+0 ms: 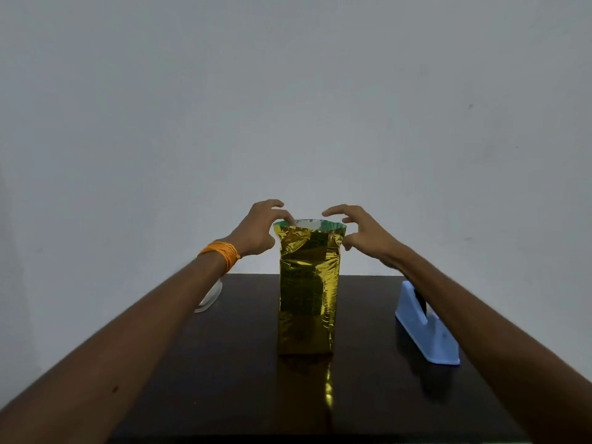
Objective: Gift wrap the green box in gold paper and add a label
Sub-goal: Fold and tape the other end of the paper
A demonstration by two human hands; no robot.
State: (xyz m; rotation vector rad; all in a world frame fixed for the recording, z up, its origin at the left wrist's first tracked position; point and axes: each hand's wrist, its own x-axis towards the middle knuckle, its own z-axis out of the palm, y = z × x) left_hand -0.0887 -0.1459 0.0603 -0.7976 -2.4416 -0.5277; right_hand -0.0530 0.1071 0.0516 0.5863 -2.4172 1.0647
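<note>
The box stands upright on the dark table [224, 363], wrapped in shiny gold paper [307, 293]. The paper rises past the box as an open tube whose top rim [312, 224] shows white and a little green inside. The box itself is hidden by the paper. My left hand [259, 229], with orange thread around the wrist, pinches the paper's top left corner with its fingertips. My right hand [362, 232] hovers at the top right corner with fingers spread and curled, thumb close to the paper's edge; I cannot tell whether it touches.
A light blue tape dispenser [423, 328] stands on the table's right side under my right forearm. A clear plastic object [209, 298] lies at the table's left edge, partly behind my left forearm. A plain grey wall lies behind.
</note>
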